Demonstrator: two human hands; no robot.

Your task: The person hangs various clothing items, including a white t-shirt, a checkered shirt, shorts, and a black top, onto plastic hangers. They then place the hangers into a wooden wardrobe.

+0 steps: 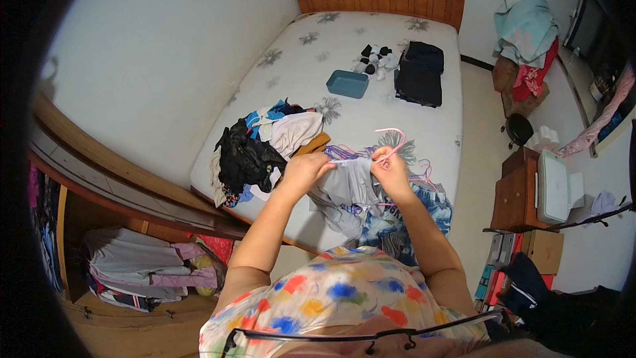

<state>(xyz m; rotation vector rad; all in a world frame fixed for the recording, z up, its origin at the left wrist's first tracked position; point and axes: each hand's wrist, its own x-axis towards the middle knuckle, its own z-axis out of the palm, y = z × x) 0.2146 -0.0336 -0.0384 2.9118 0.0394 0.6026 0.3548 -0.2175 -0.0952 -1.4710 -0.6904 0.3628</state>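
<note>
Before me a light grey garment (348, 181) hangs between my two hands above the bed. My left hand (309, 168) pinches its upper left edge. In my right hand (392, 174) are the garment's other upper corner and a pink clothes hanger (400, 138), whose hook curves up and to the left. Most of the hanger's body is hidden by the cloth. Beneath and behind the garment lie purple hangers (343, 151) and another pink hanger (425, 171). Blue denim clothing (432, 206) lies by my right forearm.
A heap of mixed clothes (248, 154) lies left on the mattress (278, 74). Farther back are a teal plastic bin (347, 84), black and white socks (377, 59) and folded dark clothes (421, 74). An open wardrobe (77, 238) stands left, a printer on a wooden cabinet (512, 199) right.
</note>
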